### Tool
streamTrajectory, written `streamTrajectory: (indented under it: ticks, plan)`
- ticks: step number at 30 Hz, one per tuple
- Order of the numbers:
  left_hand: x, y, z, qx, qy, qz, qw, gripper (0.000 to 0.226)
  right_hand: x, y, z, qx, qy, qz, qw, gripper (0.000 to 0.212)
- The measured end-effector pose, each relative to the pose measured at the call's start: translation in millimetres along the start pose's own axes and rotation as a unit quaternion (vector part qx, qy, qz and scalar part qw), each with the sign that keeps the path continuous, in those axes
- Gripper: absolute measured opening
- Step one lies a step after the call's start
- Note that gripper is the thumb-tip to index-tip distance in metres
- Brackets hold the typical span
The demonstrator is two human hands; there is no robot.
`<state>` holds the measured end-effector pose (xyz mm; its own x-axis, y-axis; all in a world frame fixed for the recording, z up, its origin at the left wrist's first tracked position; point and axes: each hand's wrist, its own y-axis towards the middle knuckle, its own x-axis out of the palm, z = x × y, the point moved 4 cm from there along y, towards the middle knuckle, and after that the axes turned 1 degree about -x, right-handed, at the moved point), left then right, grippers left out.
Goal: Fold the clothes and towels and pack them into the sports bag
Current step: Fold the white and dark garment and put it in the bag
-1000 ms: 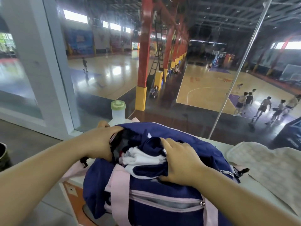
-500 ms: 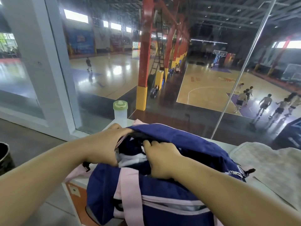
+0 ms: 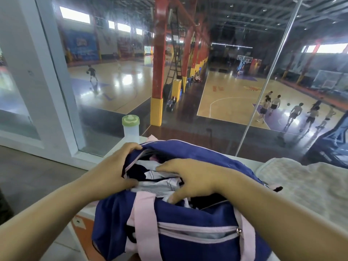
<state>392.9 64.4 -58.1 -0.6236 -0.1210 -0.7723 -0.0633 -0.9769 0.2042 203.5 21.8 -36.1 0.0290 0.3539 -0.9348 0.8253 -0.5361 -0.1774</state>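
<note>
A navy sports bag with pink straps and pink zip trim stands on a white table, its top unzipped. Folded navy-and-white clothes lie inside the opening. My left hand grips the bag's left rim and holds the opening apart. My right hand lies spread over the clothes and presses them down into the bag, fingertips inside the opening. A beige towel lies unfolded on the table to the right of the bag.
A clear bottle with a green lid stands behind the bag, near the table's far left corner. A glass wall rises just past the table, overlooking basketball courts. Grey floor lies to the left of the table.
The clothes that stuck up out of the opening now sit lower inside the bag. My right hand has shifted from gripping the bundle to pressing flat on it. My left hand stays on the rim.
</note>
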Motion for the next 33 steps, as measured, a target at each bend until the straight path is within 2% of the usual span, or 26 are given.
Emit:
streamTrajectory:
  ticks: [2, 4, 6, 7, 8, 10, 12, 16, 26, 33]
  plan:
    - [5, -4, -6, -0.036, -0.017, 0.005, 0.999, 0.075, -12, -19, 10, 0.017, -0.013, 0.078, 0.997, 0.062]
    - [12, -5, -9, -0.040, 0.008, 0.008, 0.999, 0.072, -18, -37, 24, 0.025, -0.059, 0.201, 0.977, 0.048]
    - [21, -6, -6, -0.024, 0.044, 0.017, 0.999, 0.063, -15, -56, 43, 0.059, -0.119, 0.310, 0.941, 0.049]
    - [26, -7, -4, -0.020, 0.052, 0.025, 0.998, 0.059, -9, -64, 54, 0.099, -0.144, 0.329, 0.928, 0.055]
    - [32, -8, -3, -0.020, 0.054, 0.030, 0.998, 0.055, 0, -71, 66, 0.151, -0.161, 0.314, 0.924, 0.062]
    - [43, -8, 0, -0.017, 0.057, 0.031, 0.998, 0.050, 23, -84, 90, 0.245, -0.146, 0.228, 0.931, 0.075]
    - [54, -6, 1, -0.027, 0.060, 0.027, 0.997, 0.045, 39, -97, 107, 0.286, -0.104, 0.178, 0.936, 0.078]
    - [70, 1, 6, -0.039, 0.082, 0.021, 0.996, 0.037, 44, -116, 117, 0.272, -0.079, 0.199, 0.938, 0.072]
    - [84, 9, 17, -0.060, 0.097, 0.036, 0.993, 0.037, 42, -140, 134, 0.282, -0.074, 0.218, 0.932, 0.062]
    - [59, 14, 38, -0.080, 0.188, -0.034, 0.978, 0.042, 27, -127, 121, 0.252, -0.040, 0.220, 0.941, 0.054]
